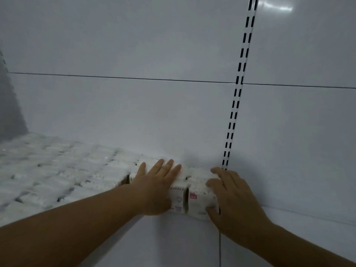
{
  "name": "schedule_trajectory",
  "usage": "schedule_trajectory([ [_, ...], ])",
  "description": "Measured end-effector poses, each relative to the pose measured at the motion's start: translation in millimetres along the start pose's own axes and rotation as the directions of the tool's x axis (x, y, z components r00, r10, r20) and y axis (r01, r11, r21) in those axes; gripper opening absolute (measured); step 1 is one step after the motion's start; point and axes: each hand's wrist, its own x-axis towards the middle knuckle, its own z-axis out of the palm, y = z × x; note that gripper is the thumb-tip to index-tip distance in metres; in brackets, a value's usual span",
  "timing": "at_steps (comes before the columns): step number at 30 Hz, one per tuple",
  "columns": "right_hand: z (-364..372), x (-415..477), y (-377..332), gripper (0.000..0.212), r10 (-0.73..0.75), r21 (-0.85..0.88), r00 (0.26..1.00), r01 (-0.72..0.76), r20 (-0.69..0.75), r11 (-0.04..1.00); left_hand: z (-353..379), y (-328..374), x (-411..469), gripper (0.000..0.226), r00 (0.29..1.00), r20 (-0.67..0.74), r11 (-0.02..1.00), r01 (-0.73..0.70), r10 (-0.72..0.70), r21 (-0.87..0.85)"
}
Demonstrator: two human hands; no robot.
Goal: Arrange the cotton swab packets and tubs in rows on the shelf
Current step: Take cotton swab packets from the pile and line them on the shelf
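Observation:
Rows of white cotton swab packets (57, 170) cover the shelf from the far left to the middle. At the right end of the rows stand two packets with pink labels, a left packet (178, 201) and a right packet (198, 199). My left hand (156, 187) lies flat with straight fingers on top of the left packet and its neighbours. My right hand (231, 193) presses against the right side of the right packet, fingers over its top and thumb at its lower front corner. No tubs are in sight.
The white shelf surface (183, 243) is bare in front of and to the right of the packets. A white back panel (134, 112) rises behind them. A slotted upright rail (237, 93) runs down just behind my right hand.

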Motion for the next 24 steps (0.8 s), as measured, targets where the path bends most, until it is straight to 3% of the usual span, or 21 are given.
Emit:
schedule_trajectory([
  [4,12.8,-3.0,-9.0,0.077,-0.058,-0.114,0.997,0.063,0.048,0.992,-3.7,-2.9,4.5,0.092,0.998,0.038,0.998,-0.044,0.043,0.038],
  [13,23.3,-0.8,-14.9,0.080,0.061,-0.238,0.993,-0.036,0.101,0.970,-5.1,-12.8,11.9,0.093,0.992,0.023,0.989,-0.124,0.123,0.080],
  [15,18.1,-2.1,-10.7,0.087,0.074,-0.006,0.991,-0.074,0.112,0.997,-13.5,-17.5,6.6,0.102,0.988,0.076,0.990,-0.139,0.136,0.032],
  [17,4.5,-9.6,-2.8,0.083,0.140,0.266,0.982,-0.169,0.123,0.949,-27.7,-22.0,-1.3,0.112,0.983,0.110,0.987,-0.141,0.150,-0.081],
  [19,-14.0,-23.3,19.2,0.076,0.171,0.338,0.984,-0.179,0.051,0.924,-43.0,-19.8,-9.8,0.109,0.984,0.063,0.980,-0.160,0.168,-0.121],
  [21,-42.9,-43.8,54.3,0.073,0.155,0.222,0.984,-0.170,0.083,0.960,-63.0,-1.9,-18.5,0.096,0.987,-0.017,0.979,-0.158,0.157,-0.125],
  [24,-98.9,-91.0,118.0,0.072,0.153,-0.152,0.946,-0.113,0.286,0.982,-106.2,63.0,-16.5,0.083,0.980,-0.144,0.978,-0.155,0.135,-0.137],
])
